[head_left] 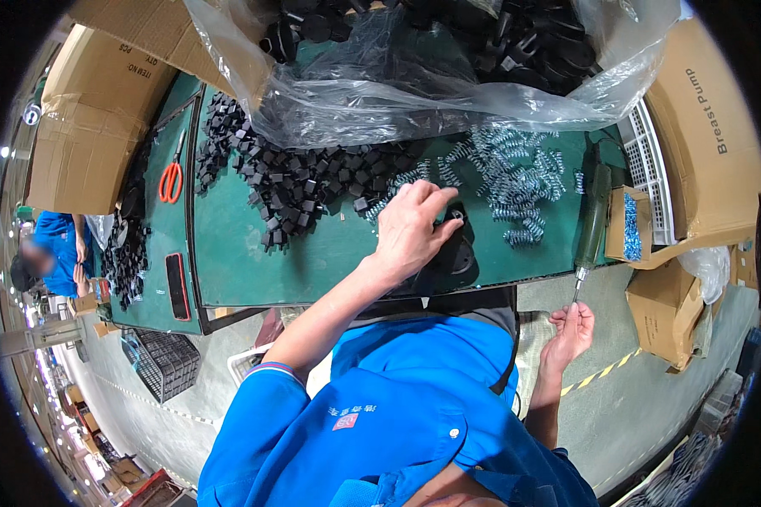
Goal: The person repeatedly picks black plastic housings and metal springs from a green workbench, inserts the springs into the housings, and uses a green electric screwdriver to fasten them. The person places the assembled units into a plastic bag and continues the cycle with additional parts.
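Observation:
A black plastic part [455, 258] with a rounded end lies near the table's front edge. Over it reaches my left hand [413, 226], thumb and forefinger bent in toward each other beside a small shiny piece [457, 215]; what they grip is too small to make out. Past the edge on the right, my right hand [570, 335] is closed in a pinch just below the bit of a green electric screwdriver [594, 215]. Anything in that pinch is too small to name. Loose metal springs [516, 173] and a heap of small black blocks [313, 182] lie beyond my left hand.
A plastic-lined box [355, 106] of black parts stands at the back. A small carton of screws [632, 226] sits at right. On the left lie orange scissors [172, 177] and a phone [177, 286]. A black crate [162, 363] stands below; another person [55, 253] is at far left.

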The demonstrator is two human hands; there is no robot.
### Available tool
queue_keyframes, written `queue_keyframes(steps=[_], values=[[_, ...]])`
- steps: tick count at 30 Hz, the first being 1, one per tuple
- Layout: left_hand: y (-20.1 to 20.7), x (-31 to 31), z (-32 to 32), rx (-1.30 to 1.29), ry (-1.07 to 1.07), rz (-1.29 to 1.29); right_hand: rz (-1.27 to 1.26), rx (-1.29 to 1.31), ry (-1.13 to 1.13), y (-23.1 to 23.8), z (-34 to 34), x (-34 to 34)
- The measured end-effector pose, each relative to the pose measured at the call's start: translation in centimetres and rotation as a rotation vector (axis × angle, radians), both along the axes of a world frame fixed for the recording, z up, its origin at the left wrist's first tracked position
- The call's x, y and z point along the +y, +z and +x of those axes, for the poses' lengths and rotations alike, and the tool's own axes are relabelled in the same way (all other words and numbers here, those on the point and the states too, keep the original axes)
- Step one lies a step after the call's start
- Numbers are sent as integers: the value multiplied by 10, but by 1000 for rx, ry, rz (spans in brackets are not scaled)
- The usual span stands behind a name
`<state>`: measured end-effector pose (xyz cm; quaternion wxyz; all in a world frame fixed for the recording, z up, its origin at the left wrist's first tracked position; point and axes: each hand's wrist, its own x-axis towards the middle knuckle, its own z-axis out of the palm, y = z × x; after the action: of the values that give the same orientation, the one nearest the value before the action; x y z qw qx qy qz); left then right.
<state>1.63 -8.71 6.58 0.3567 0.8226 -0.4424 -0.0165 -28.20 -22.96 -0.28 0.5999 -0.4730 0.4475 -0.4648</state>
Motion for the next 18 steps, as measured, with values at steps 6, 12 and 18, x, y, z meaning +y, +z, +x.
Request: queue_keyframes(steps=[6,12,18], values=[[-8,61,45,-172,374,180,62,-121,20,-4,-2,-5],[-26,81,47,141,348,131,-66,39,-21,-7,-1,-6],[-36,86,43,110,336,60,116,-53,32,-13,-11,-18]])
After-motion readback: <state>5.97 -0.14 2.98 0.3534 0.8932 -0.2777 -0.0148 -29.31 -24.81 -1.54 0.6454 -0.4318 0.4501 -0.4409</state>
